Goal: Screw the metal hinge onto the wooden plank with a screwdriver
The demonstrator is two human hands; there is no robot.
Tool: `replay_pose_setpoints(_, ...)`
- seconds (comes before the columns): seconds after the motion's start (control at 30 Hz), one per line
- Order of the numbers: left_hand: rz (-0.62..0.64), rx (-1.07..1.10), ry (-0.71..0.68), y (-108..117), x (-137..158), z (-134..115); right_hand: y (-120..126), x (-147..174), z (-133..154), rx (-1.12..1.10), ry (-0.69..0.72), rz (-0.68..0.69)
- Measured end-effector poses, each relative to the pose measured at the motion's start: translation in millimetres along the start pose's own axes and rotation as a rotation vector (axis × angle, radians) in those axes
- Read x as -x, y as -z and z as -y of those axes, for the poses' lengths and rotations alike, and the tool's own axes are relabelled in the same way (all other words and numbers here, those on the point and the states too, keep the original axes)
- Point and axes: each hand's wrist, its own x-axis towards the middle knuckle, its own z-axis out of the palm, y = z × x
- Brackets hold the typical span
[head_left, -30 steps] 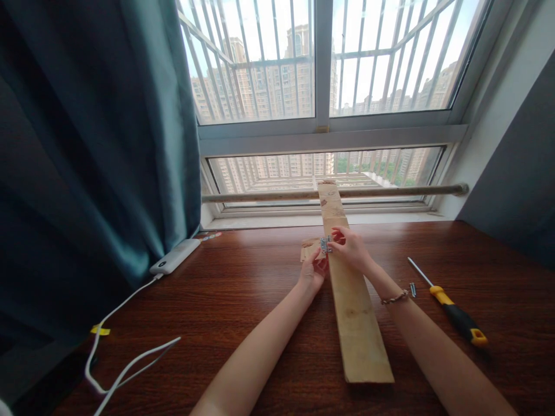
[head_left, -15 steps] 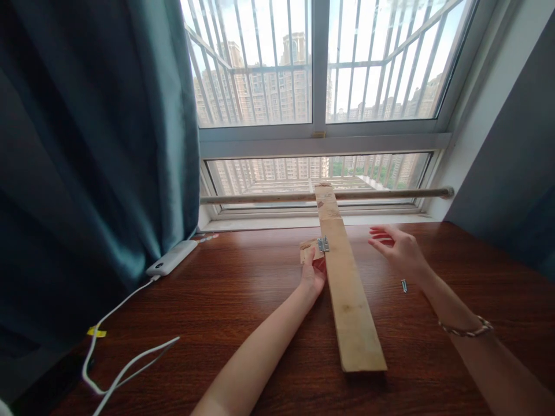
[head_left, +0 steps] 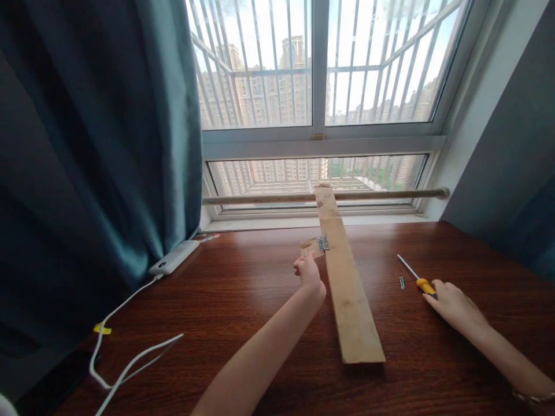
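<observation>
My left hand (head_left: 309, 270) is closed at the near edge of a small wooden piece (head_left: 309, 247), its fingers curled and partly hidden. A metal hinge (head_left: 323, 242) lies across the joint between this piece and a long wooden board (head_left: 352, 300), which runs away from me toward the window. On the right, my right hand (head_left: 455, 303) is closed round the handle of a screwdriver (head_left: 425, 286). The screwdriver's handle is yellow and black, and its thin shaft points up and left. Beside it, left of the handle, a few screws (head_left: 402, 282) lie on the table.
The board rests on a brown wood-grain table (head_left: 243, 300), its far end by a horizontal rail (head_left: 260, 199) before the barred window. At the left are a white power strip or similar device (head_left: 174, 257), a white cable (head_left: 143, 349) and a dark blue curtain (head_left: 108, 144).
My right hand has moved right and toward me and now grips the screwdriver, which was not visible before. My left hand has turned and its fingers have curled at the small wooden piece.
</observation>
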Motion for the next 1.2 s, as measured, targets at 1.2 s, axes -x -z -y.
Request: replay_pose_setpoints(1.2, 0.245, -0.183, 0.153, 44, -80, -70, 69, -113, 222, -0.816, 0.967, -0.126)
